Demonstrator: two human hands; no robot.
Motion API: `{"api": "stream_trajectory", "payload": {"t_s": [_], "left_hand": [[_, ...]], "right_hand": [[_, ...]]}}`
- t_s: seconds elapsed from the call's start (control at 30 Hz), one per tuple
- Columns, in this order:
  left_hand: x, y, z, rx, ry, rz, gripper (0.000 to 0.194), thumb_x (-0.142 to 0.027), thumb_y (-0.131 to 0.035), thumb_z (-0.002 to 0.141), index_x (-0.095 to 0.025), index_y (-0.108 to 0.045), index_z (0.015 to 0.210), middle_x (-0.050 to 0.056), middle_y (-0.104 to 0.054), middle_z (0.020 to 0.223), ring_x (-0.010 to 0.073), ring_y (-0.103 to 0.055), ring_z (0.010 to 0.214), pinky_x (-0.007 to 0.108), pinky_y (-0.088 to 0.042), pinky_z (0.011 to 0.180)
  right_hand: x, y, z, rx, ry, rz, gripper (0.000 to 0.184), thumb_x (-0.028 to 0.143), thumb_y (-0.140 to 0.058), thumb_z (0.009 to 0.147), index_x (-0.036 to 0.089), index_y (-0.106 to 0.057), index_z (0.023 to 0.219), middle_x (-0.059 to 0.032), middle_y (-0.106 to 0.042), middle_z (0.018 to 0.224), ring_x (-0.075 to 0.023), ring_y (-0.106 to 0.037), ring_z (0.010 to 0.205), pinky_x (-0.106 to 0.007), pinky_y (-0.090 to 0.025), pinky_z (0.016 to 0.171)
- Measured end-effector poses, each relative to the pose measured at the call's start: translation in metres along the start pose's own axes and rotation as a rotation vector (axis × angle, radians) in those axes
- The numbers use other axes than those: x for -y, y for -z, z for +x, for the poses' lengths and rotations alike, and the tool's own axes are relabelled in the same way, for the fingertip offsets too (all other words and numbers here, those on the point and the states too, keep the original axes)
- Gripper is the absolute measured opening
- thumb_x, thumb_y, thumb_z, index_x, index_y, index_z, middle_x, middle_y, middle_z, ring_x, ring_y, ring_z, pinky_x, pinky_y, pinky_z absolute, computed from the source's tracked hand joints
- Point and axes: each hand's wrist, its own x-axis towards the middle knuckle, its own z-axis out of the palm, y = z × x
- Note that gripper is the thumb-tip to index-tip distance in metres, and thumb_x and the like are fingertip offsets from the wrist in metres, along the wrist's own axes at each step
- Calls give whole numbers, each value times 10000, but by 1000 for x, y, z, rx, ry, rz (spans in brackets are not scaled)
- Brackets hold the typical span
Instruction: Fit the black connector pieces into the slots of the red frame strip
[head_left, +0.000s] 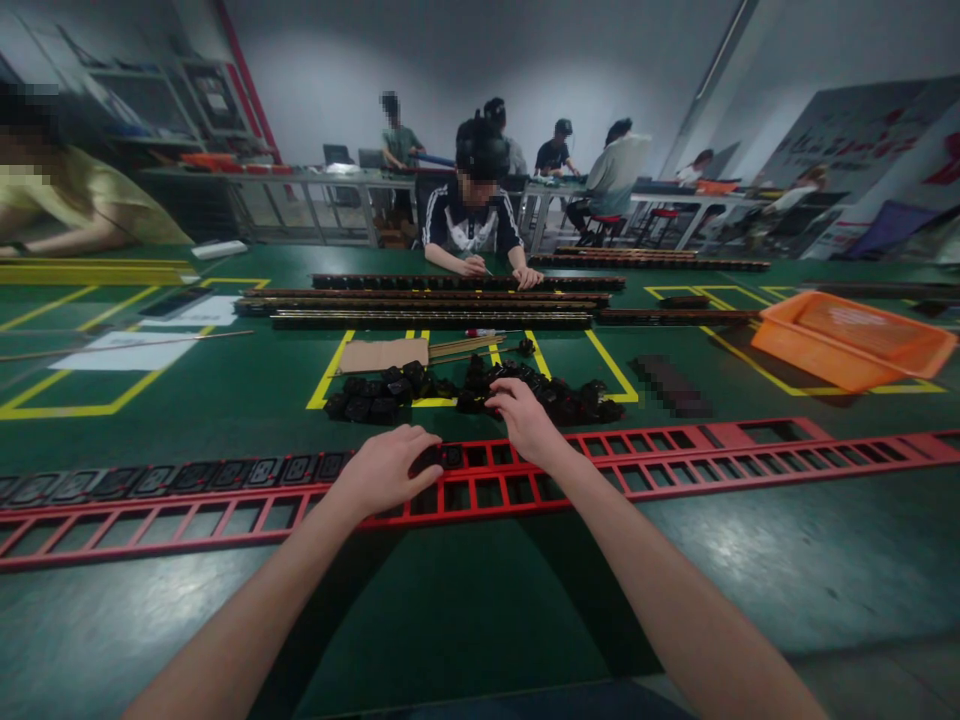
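My left hand [388, 466] rests on the red slotted frame [480, 497], its thumb and fingers apart. Just beyond its fingertips a black power socket [451, 456] sits in a slot; whether the fingertips touch it I cannot tell. Left of that hand, a row of black sockets [199, 477] fills the slots of the rear strip. My right hand [525, 425] hovers at the near edge of a heap of black sockets [551, 390], fingers bent and apart, with nothing visible between them. A second, smaller heap of black pieces [367, 398] lies left of it.
Behind the heaps are a cardboard piece [382, 355], thin sticks [465, 346] and long dark strips [435, 302]. An orange basket [847, 345] stands at the right, near a dark pixelated item [670, 386]. A co-worker [474, 220] sits opposite; another person [82, 195] is at the left.
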Motion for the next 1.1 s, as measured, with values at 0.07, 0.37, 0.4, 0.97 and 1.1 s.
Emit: {"api": "stream_trajectory", "payload": {"t_s": [0.07,0.37,0.4,0.97,1.1], "left_hand": [[0,0,0,1,-4,3,400,-445,-473,944,-198,-601,1231,76,-664,1155,237,-611,1049,386,-499,914],[1,-1,0,3,-6,5,403,-449,-469,945,-197,-600,1231,80,-664,1152,236,-608,1050,381,-499,915],[1,-1,0,3,-7,5,402,-447,-469,946,-198,-600,1232,80,-664,1152,235,-608,1049,379,-498,917],[-1,0,0,0,-14,0,383,-427,-467,949,-202,-604,1227,85,-668,1150,236,-606,1049,382,-492,920],[0,0,0,2,-19,1,385,-422,-465,950,-196,-604,1229,89,-666,1152,241,-606,1055,386,-493,925]], "right_hand": [[-1,-1,0,24,-5,0,302,45,-393,902,183,-648,987,-137,-520,1254,-246,-497,1217,-458,-482,1004],[-4,1,2,-34,-109,106,261,91,-358,912,197,-594,886,-74,-606,990,-190,-587,968,-370,-482,903],[-3,2,2,-33,-123,122,234,109,-376,913,197,-590,881,-71,-614,976,-192,-592,958,-372,-481,905],[12,5,1,95,-49,27,527,100,-505,852,188,-509,1372,-126,-510,1204,-243,-541,1137,-458,-492,1019],[14,6,2,116,-41,57,410,148,-427,946,191,-517,1344,-125,-556,1240,-235,-542,1175,-470,-464,1057]]}}
